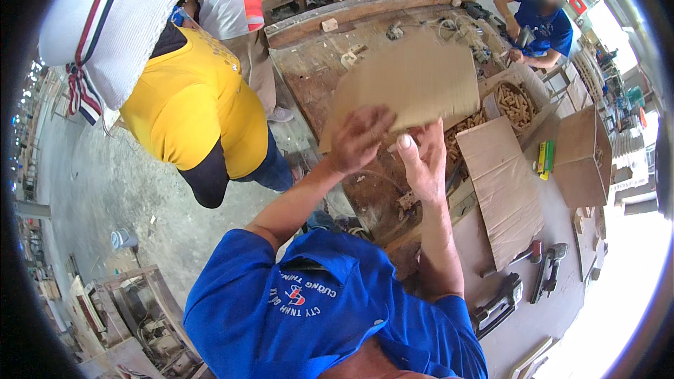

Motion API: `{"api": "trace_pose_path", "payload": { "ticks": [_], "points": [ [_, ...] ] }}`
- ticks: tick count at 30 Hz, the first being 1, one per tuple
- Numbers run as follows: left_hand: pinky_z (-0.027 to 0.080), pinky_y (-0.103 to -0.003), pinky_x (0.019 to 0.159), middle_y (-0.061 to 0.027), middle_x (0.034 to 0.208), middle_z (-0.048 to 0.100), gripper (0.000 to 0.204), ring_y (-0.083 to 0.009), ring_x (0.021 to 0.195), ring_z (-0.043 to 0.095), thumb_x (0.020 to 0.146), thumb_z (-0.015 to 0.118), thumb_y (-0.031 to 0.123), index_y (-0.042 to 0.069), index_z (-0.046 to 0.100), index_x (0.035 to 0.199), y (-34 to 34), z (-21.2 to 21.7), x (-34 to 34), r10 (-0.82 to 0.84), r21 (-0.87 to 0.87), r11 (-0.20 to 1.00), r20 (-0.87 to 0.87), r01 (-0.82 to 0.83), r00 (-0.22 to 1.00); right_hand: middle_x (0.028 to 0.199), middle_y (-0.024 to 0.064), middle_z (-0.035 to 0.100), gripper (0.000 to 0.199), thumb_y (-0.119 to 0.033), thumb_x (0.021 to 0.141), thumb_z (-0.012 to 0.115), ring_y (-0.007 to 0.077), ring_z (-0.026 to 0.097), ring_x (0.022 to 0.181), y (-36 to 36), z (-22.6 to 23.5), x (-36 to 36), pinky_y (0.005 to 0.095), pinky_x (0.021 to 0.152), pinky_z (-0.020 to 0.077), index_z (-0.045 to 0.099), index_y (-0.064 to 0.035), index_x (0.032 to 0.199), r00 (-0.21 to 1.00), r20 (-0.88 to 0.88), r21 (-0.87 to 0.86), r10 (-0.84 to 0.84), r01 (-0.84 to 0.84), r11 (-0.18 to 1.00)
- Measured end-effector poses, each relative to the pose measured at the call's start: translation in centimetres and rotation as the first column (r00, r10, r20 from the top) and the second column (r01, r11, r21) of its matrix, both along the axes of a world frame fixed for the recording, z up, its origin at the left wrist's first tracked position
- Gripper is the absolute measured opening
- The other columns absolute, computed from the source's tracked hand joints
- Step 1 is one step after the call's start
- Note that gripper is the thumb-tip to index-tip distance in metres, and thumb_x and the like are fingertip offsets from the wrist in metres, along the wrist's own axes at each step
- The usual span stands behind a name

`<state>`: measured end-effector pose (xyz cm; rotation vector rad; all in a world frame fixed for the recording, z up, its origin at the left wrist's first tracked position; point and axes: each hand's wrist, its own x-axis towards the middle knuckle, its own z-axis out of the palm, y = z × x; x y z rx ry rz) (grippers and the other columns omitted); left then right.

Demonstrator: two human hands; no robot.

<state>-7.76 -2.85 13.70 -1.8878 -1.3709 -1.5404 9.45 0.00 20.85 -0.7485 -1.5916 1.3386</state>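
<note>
A sheet of brown cardboard (414, 84), smeared by motion, is over the wooden workbench (309, 77) in front of me. My left hand (361, 137) overlaps its near edge with fingers stretched to the right, somewhat blurred. Close beside it, my right hand (425, 161) points away from me with the thumb apart from the fingers. Its fingertips are at the sheet's near edge; whether they touch it I cannot tell. A second cardboard sheet (498, 189) lies to the right of my right forearm.
A round basket of wooden pegs (516, 107) and an open cardboard box (583, 158) stand right. Two nail guns (500, 305) (550, 271) and a hammer (531, 253) lie nearer. A person in yellow (203, 98) stands close left; another in blue (540, 28) works far right.
</note>
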Motion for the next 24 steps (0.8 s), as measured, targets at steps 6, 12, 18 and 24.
{"api": "trace_pose_path", "payload": {
  "ticks": [6,12,18,24],
  "points": [
    [0.056,-0.047,0.097,-0.015,0.135,0.066,0.053,-0.0379,0.123,0.065,0.087,0.083,0.016,0.011,0.069,0.138,-0.9,-3.7,2.4,-0.033,-0.174,0.984,0.004,0.033,0.999,0.109,0.0181,0.077,0.019,-0.01,0.101,0.067,0.033,0.075,0.096,4.2,-2.8,0.7,0.0385,0.085,0.057,0.071,-0.0002,0.118,0.891,0.361,0.33,-0.276,0.154,0.931],
    [0.052,-0.051,0.108,-0.0207,0.144,0.061,0.064,-0.0372,0.127,0.062,0.1,0.069,0.05,0.007,0.06,0.146,-2.1,-9.5,-4.1,0.056,-0.049,0.806,0.998,0.59,0.006,0.128,0.0135,0.076,0.031,0.0,0.098,0.07,0.0292,0.067,0.127,6.9,-5.2,1.7,0.0414,0.115,0.0457,0.076,-0.0048,0.127,0.968,0.17,0.411,0.187,-0.242,0.879],
    [0.058,-0.045,0.099,-0.0155,0.128,0.072,0.042,-0.0256,0.115,0.071,0.108,0.058,0.033,0.001,0.064,0.135,-4.9,-10.4,-11.7,0.009,0.413,0.647,0.836,0.64,-0.549,0.139,0.0162,0.071,0.023,-0.02,0.099,0.073,0.0413,0.045,0.151,7.4,-9.5,1.7,0.0552,0.129,0.026,0.082,-0.0074,0.115,0.828,0.313,0.244,0.466,-0.544,0.803],
    [0.06,-0.035,0.086,-0.0084,0.118,0.076,0.033,-0.0204,0.102,0.075,0.107,0.058,0.021,0.002,0.065,0.134,-7.0,-14.6,-11.3,0.099,0.124,0.838,0.923,0.531,-0.372,0.139,0.0205,0.07,0.04,-0.008,0.099,0.062,0.0357,0.053,0.146,7.7,-9.7,3.1,0.0446,0.12,0.0423,0.071,-0.0091,0.138,0.786,0.612,0.463,-0.088,-0.265,0.846]
  ]
}}
